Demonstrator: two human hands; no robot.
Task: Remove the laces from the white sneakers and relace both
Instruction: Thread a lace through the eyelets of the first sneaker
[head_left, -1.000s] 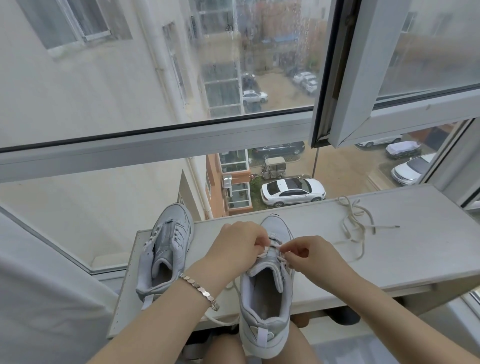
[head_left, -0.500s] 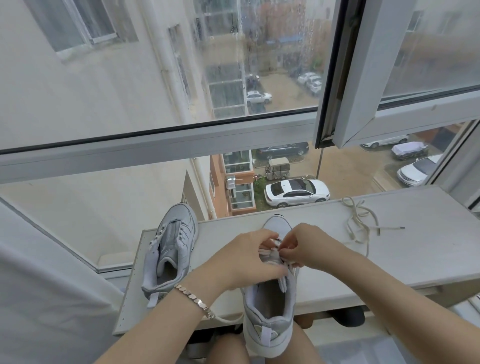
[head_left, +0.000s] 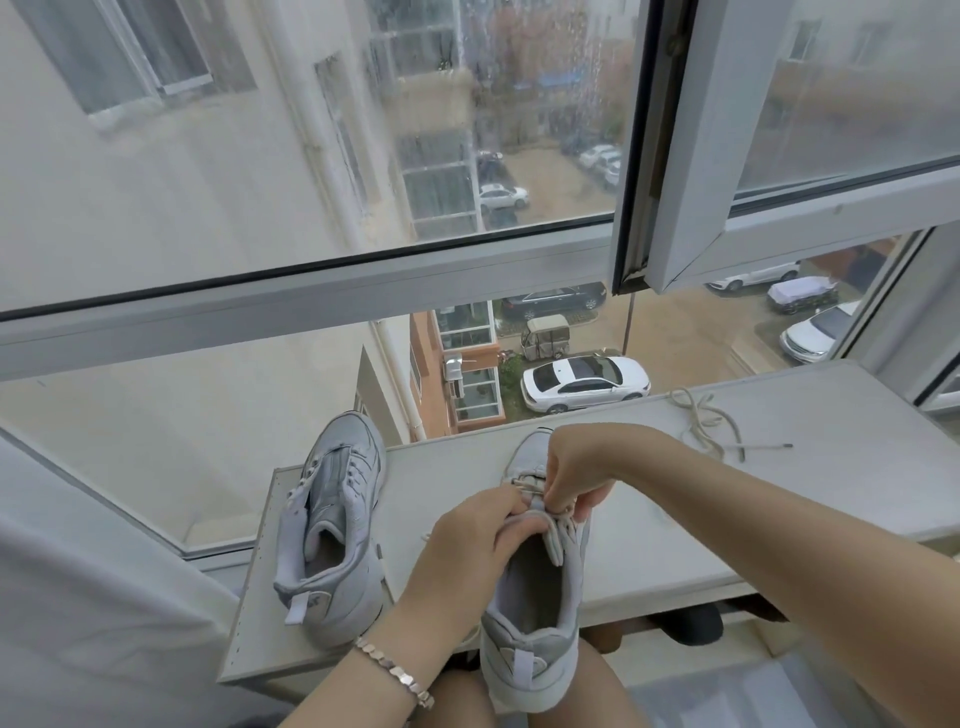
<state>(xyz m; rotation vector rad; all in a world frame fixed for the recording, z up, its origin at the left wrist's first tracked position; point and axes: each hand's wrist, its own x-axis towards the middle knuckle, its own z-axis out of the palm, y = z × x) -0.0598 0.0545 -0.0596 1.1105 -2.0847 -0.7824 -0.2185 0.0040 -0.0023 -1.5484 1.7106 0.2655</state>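
Both hands met over the sneaker (head_left: 535, 613) at the board's (head_left: 779, 519) near edge. The left hand (head_left: 467, 551) had its fingers curled round the tongue & collar. The right hand (head_left: 574, 475), arched above, pinched the lace (head_left: 525, 483) w/ thumb & fingertips. The sneaker lay lengthwise, toe to the far edge, heel past the near edge. The 2nd sneaker (head_left: 332, 545) lay near the left end, toe also to the far edge. A loose lace (head_left: 706, 421) lay by the far edge.

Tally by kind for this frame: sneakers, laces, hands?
Sneakers: 2 (left sneaker, held sneaker)
Laces: 2 (loose lace, threaded lace)
Hands: 2 (left hand, right hand)
Total: 6
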